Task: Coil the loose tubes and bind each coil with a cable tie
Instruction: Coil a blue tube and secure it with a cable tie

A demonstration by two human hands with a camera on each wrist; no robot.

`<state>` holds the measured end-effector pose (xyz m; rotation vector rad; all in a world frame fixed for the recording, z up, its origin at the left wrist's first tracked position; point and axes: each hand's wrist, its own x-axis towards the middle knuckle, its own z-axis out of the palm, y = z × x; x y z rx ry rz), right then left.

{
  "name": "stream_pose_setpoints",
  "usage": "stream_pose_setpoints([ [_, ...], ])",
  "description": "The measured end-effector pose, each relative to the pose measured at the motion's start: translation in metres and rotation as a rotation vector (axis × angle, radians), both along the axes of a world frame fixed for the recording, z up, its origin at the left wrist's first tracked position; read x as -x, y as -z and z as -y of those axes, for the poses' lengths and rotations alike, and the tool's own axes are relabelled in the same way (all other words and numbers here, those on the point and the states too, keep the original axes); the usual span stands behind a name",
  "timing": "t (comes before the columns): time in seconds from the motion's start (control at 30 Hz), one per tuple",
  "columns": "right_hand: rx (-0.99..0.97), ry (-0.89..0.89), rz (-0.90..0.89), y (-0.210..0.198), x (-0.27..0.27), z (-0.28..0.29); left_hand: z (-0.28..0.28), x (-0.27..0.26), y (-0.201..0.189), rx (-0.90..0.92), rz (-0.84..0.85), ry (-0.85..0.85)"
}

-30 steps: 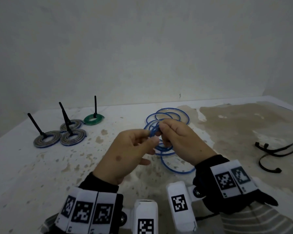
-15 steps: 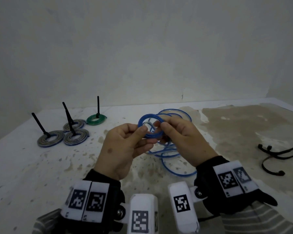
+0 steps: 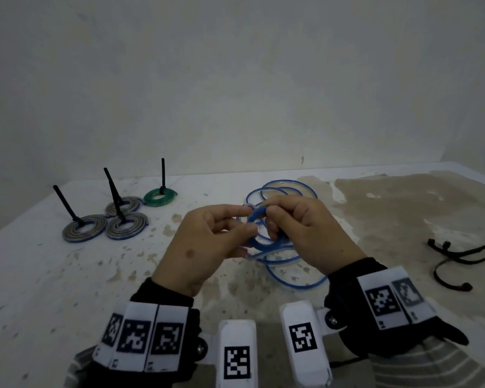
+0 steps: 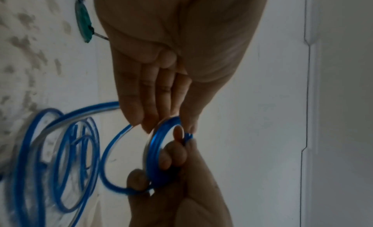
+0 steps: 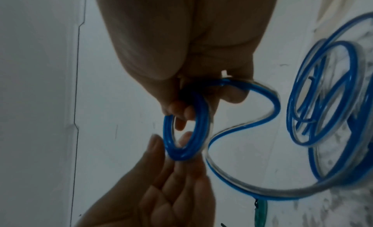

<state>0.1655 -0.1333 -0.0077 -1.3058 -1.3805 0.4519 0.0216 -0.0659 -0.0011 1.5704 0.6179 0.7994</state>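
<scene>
A blue-striped clear tube lies partly wound. Its small tight coil (image 3: 256, 217) is held in the air between both hands, and the loose loops (image 3: 293, 280) trail down onto the white table (image 3: 53, 289). My left hand (image 3: 248, 219) pinches the coil's left rim between thumb and fingers. My right hand (image 3: 269, 222) grips the right rim with curled fingers, some hooked through the ring. The left wrist view has the coil (image 4: 153, 150) edge-on between my left hand (image 4: 165, 125) and the right hand. In the right wrist view my right hand (image 5: 179, 114) holds the coil (image 5: 201, 119).
Several bound coils with black tie tails standing up sit at the left: grey ones (image 3: 81, 232) (image 3: 126, 226) (image 3: 123, 206) and a green one (image 3: 159, 198). Loose black cable ties (image 3: 459, 256) lie at the right. A plain wall closes off the table's far edge.
The small coil, held face-on half a second ago, now sits more edge-on between the hands. The right fingers have curled further round it, and both hands hold slightly lower.
</scene>
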Motion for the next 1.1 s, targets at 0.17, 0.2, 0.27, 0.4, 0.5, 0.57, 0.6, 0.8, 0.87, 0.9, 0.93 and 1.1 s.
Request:
stream_pose_setpoints([
  [0.17, -0.037, 0.013, 0.103, -0.002, 0.007, 0.003, -0.001, 0.007, -0.004, -0.085, -0.116, 0.075],
  [0.2, -0.073, 0.011, 0.047, -0.003, 0.007, 0.002, -0.002, 0.007, -0.003, -0.105, -0.091, 0.056],
  [0.27, -0.134, 0.008, -0.126, -0.006, 0.003, 0.002, -0.003, 0.006, -0.002, -0.099, -0.004, 0.000],
  [0.4, -0.125, -0.032, -0.199, -0.008, -0.003, 0.002, -0.004, 0.000, -0.001, 0.032, 0.204, -0.065],
  [0.5, -0.098, -0.053, -0.190, -0.007, 0.003, -0.003, -0.001, -0.004, -0.002, 0.159, 0.318, -0.035],
  [0.57, -0.094, -0.040, -0.213, -0.007, 0.007, -0.008, -0.001, -0.006, -0.002, 0.234, 0.360, -0.011],
  [0.6, -0.088, -0.037, -0.230, -0.008, 0.009, -0.010, -0.002, -0.006, -0.001, 0.260, 0.370, -0.001],
  [0.8, -0.092, 0.011, -0.248, -0.006, 0.009, -0.015, -0.008, -0.013, 0.009, 0.189, 0.096, 0.017],
  [0.87, -0.077, -0.011, -0.294, -0.004, 0.008, -0.015, -0.010, -0.013, 0.010, 0.142, 0.027, 0.013],
  [0.9, -0.063, -0.021, -0.314, -0.003, 0.007, -0.015, -0.010, -0.012, 0.010, 0.120, 0.005, 0.016],
  [0.93, -0.049, -0.028, -0.316, -0.002, 0.006, -0.015, -0.009, -0.011, 0.010, 0.095, -0.015, 0.019],
  [1.1, -0.026, 0.001, -0.020, -0.003, 0.000, -0.011, -0.008, -0.005, 0.007, -0.040, 0.004, -0.086],
])
